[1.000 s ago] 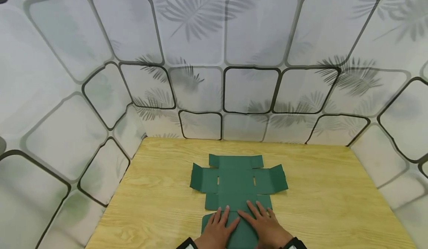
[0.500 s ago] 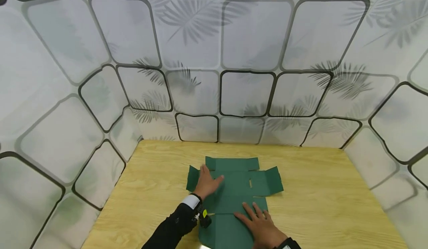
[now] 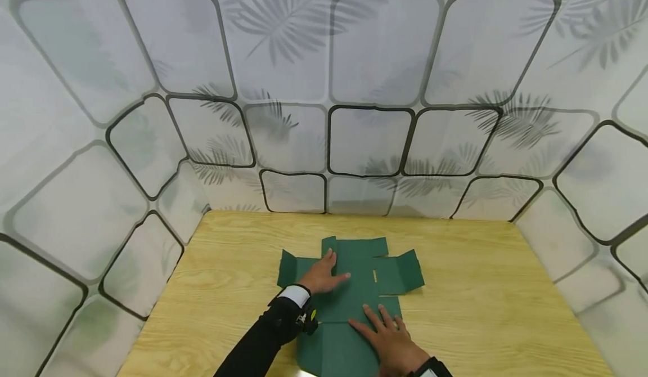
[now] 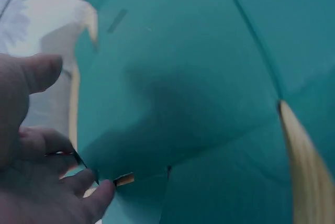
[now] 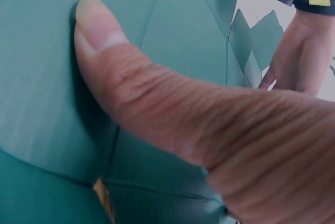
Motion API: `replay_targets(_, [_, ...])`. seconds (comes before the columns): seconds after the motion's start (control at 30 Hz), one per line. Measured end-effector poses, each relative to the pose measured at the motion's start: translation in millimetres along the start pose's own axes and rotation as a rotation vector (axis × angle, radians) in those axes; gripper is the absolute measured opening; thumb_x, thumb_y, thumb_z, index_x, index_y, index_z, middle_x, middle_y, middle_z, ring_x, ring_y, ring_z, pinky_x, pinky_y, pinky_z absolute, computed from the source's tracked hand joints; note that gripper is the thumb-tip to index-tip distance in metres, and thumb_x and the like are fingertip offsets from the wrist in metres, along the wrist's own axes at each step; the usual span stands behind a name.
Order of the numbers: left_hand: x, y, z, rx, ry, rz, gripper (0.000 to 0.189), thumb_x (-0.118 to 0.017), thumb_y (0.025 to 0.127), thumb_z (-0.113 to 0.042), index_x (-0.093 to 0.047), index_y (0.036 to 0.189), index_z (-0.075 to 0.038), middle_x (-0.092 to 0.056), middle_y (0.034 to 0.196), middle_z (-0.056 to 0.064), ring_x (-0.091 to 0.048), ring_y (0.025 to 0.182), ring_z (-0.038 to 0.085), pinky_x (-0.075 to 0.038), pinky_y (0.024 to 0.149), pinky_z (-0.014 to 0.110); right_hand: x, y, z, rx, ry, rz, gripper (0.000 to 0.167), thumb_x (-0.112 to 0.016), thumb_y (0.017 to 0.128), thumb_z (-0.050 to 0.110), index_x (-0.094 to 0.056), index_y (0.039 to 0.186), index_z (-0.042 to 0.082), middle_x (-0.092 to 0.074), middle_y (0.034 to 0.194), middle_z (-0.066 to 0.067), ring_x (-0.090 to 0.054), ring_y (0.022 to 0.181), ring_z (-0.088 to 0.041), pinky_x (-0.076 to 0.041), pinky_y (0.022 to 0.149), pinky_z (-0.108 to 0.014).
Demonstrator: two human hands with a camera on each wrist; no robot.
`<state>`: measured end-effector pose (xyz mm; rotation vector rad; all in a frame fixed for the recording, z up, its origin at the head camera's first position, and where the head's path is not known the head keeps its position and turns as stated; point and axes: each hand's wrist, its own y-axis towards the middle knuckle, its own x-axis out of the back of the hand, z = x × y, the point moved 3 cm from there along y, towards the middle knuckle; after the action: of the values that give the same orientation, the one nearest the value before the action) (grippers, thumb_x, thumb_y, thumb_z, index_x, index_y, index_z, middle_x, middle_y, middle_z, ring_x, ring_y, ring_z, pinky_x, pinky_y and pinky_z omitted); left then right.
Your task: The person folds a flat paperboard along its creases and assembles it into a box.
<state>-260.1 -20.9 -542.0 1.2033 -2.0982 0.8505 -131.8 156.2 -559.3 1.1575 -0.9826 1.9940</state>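
A flattened green cardboard box (image 3: 354, 304) lies on the table, its side flaps partly raised. Over its far left part is my left hand (image 3: 323, 273), fingers at the small far-left flap (image 3: 329, 244) and thumb spread toward the middle. That flap stands tilted up beside the fingertips. The left wrist view shows these fingers (image 4: 84, 182) at the card's edge near a small slot, the thumb apart from it. Lower down, my right hand (image 3: 394, 342) rests flat on the near panel with fingers spread; its thumb (image 5: 131, 82) presses the card in the right wrist view.
The wooden table (image 3: 486, 287) extends on both sides of the box. Pale patterned curtain-like walls (image 3: 374, 140) enclose its back and sides. A small camera device (image 3: 306, 318) sits on the left wrist, close over the card.
My left hand has gone from the near panel up to the far-left flap, which now tilts inward. The right hand stays on the near part of the box.
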Motion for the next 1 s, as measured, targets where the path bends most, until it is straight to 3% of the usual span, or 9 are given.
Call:
replay_targets(0.13, [-0.7, 2.1, -4.2, 0.009, 0.13, 0.043, 0.075, -0.05, 0.092, -0.047, -0.027, 0.143, 0.003, -0.017, 0.152, 0.019, -0.025, 0.138, 0.034, -0.029, 0.108, 0.046, 2, 1.8, 2, -0.004, -0.022, 0.003, 0.115, -0.071, 0.045, 0.073, -0.024, 0.144, 0.037, -0.025, 0.149, -0.015, -0.026, 0.132, -0.049, -0.025, 0.098, -0.067])
replay_targets(0.27, [2.1, 6.0, -8.1, 0.036, 0.192, 0.071, 0.076, -0.051, 0.09, -0.049, -0.029, 0.142, 0.003, -0.019, 0.152, 0.018, -0.024, 0.139, 0.032, -0.027, 0.11, 0.045, 5, 4.1, 2, -0.018, -0.069, -0.014, 0.118, -0.075, 0.041, 0.07, -0.025, 0.143, 0.038, -0.026, 0.149, -0.014, -0.027, 0.131, -0.048, -0.028, 0.095, -0.067])
replay_targets(0.33, [2.4, 6.6, -8.3, 0.035, 0.194, 0.076, 0.077, -0.051, 0.09, -0.049, -0.028, 0.143, 0.002, -0.018, 0.152, 0.017, -0.023, 0.139, 0.032, -0.027, 0.11, 0.045, 5, 4.3, 1, -0.022, -0.075, -0.025, 0.119, -0.076, 0.039, 0.069, -0.027, 0.143, 0.038, -0.027, 0.148, -0.013, -0.028, 0.131, -0.048, -0.029, 0.094, -0.066])
replay_targets(0.47, [5.1, -0.3, -5.0, -0.003, 0.091, 0.057, 0.076, -0.049, 0.092, -0.048, -0.025, 0.144, 0.001, -0.016, 0.153, 0.017, -0.023, 0.139, 0.034, -0.028, 0.109, 0.046, 3, 3.0, 0, -0.02, -0.054, -0.021, 0.118, -0.075, 0.04, 0.068, -0.027, 0.143, 0.037, -0.027, 0.148, -0.014, -0.027, 0.132, -0.048, -0.028, 0.095, -0.067])
replay_targets(0.57, [13.5, -17.8, -1.8, -0.035, -0.019, 0.007, 0.074, -0.049, 0.093, -0.045, -0.022, 0.145, 0.0, -0.016, 0.153, 0.018, -0.023, 0.138, 0.036, -0.028, 0.108, 0.049, -1, 2.7, -1, -0.014, -0.034, -0.016, 0.118, -0.073, 0.04, 0.07, -0.026, 0.143, 0.037, -0.025, 0.149, -0.014, -0.026, 0.132, -0.049, -0.027, 0.096, -0.068])
replay_targets(0.73, [17.6, -62.6, 4.0, -0.058, -0.067, -0.148, 0.064, -0.05, 0.094, -0.036, -0.032, 0.141, 0.004, -0.032, 0.145, 0.023, -0.034, 0.132, 0.038, -0.033, 0.104, 0.051, -2, 1.0, -1, 0.007, -0.026, -0.055, 0.121, -0.073, 0.038, 0.072, -0.028, 0.143, 0.034, -0.028, 0.148, -0.015, -0.028, 0.13, -0.05, -0.029, 0.093, -0.068])
replay_targets(0.87, [5.5, -94.8, 14.3, -0.002, -0.08, -0.235, 0.058, -0.057, 0.091, -0.027, -0.042, 0.131, 0.012, -0.047, 0.128, 0.031, -0.047, 0.119, 0.043, -0.04, 0.095, 0.054, -2, 1.5, -3, 0.022, -0.027, -0.07, 0.122, -0.072, 0.037, 0.073, -0.028, 0.143, 0.033, -0.028, 0.148, -0.016, -0.029, 0.13, -0.05, -0.03, 0.09, -0.069])
replay_targets(1.0, [-8.2, -109.5, 25.8, 0.068, -0.154, -0.231, 0.052, -0.06, 0.088, -0.022, -0.049, 0.125, 0.011, -0.058, 0.109, 0.027, -0.058, 0.1, 0.037, -0.049, 0.079, 0.049, -2, 2.3, -2, 0.017, -0.012, -0.071, 0.122, -0.075, 0.037, 0.07, -0.029, 0.143, 0.034, -0.028, 0.148, -0.015, -0.029, 0.13, -0.049, -0.027, 0.09, -0.071])
